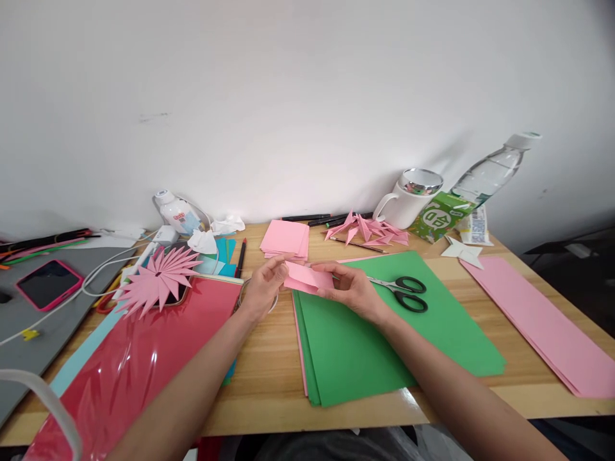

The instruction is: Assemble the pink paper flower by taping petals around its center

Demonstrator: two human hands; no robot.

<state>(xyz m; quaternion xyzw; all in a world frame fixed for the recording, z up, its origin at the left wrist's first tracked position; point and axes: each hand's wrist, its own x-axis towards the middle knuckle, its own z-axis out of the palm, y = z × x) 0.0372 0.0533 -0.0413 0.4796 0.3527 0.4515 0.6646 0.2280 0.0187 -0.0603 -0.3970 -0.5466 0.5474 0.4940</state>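
Note:
Between my two hands is a small folded piece of pink paper [308,278], held above the left edge of a stack of green paper [384,346]. My left hand [265,285] pinches its left end between thumb and fingers. At the right end, my right hand [353,288] grips it the same way. Black-handled scissors [408,293] lie on the green paper, their blades partly behind my right hand. Behind my hands sits a pile of pink paper squares [286,238]. To its right is a heap of folded pink paper pieces [368,229].
At left, a pink pinwheel-shaped paper piece [158,276] rests over a red plastic-wrapped pack [129,358]. A phone [50,285] and white cables lie beyond. At right stand a white mug [408,198], a green carton [439,216], a tilted bottle [497,169] and long pink sheets [538,326].

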